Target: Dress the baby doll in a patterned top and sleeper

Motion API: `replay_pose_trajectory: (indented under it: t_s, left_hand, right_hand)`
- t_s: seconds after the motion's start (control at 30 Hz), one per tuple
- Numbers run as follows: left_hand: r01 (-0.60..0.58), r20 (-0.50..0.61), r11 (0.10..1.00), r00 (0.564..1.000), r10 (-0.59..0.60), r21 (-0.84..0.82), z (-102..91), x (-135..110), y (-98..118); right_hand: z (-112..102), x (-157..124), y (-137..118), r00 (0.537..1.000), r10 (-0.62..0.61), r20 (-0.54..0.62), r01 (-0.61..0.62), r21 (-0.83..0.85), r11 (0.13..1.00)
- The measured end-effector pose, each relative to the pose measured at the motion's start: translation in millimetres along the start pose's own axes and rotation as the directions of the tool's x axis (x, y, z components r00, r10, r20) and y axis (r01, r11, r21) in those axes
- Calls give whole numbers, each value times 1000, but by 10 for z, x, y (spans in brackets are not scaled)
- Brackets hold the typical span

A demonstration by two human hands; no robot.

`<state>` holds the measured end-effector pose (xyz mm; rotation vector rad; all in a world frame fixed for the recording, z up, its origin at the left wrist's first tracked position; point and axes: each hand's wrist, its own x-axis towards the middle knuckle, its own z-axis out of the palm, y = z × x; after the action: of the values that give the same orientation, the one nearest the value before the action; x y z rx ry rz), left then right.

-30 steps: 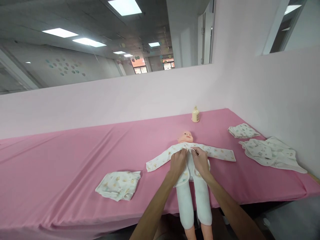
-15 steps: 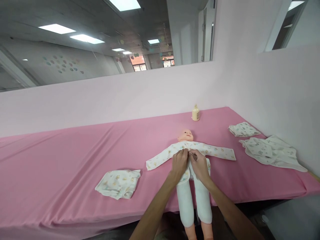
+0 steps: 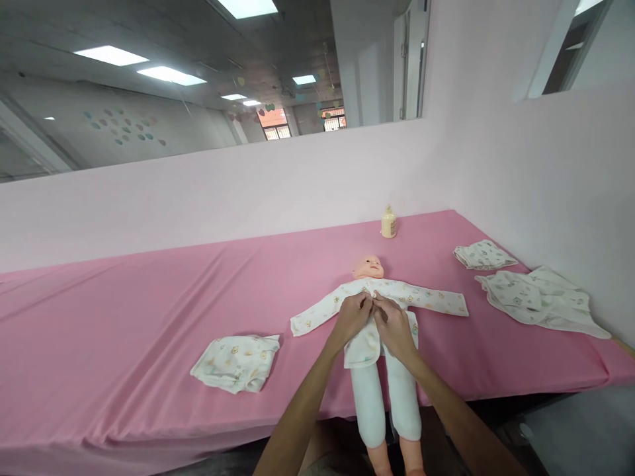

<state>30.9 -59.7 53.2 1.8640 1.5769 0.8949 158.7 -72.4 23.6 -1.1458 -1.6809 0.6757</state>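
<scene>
A baby doll [image 3: 368, 266] lies on its back on the pink table [image 3: 149, 311], legs hanging over the near edge. It wears a white printed shirt [image 3: 431, 302] with both sleeves spread out sideways. My left hand [image 3: 351, 318] and my right hand [image 3: 395, 324] meet at the middle of the doll's chest. The fingers of both are pinched on the shirt's front edges, which are drawn together. The lower shirt flap [image 3: 365, 349] lies closed over the belly.
A folded printed cloth [image 3: 235, 362] lies left of the doll. At the right, a small folded cloth [image 3: 482, 254] and a larger loose garment [image 3: 538, 301] lie by the wall. A cream bottle [image 3: 388, 223] stands at the back. A pink partition wall runs behind and to the right.
My hands have drawn the two shirt fronts together over the doll's chest and belly and shifted slightly up. The camera tilted a little.
</scene>
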Motion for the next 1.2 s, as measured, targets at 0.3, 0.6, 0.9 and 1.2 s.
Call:
replay_pose_trajectory:
  t_s: [0.3, 0.6, 0.9, 1.2]
  left_hand:
    - [42, -30, 999, 999, -42, -16, 54, 43, -20]
    - [89, 3, 995, 996, -89, -39, 24, 15, 23]
    - [-145, -86, 858, 973, 214, 493, 272, -773, 21]
    - [-121, -123, 661, 942, 311, 741, 381, -798, 40]
  right_hand:
    - [19, -42, 68, 1000, 7, -10, -7, -44, 999]
    - [-29, -74, 135, 998, 5, 65, -7, 30, 1000]
    - [-192, -500, 79, 998, -53, 30, 60, -338, 939]
    - [-217, -437, 1, 989, -76, 128, 134, -544, 829]
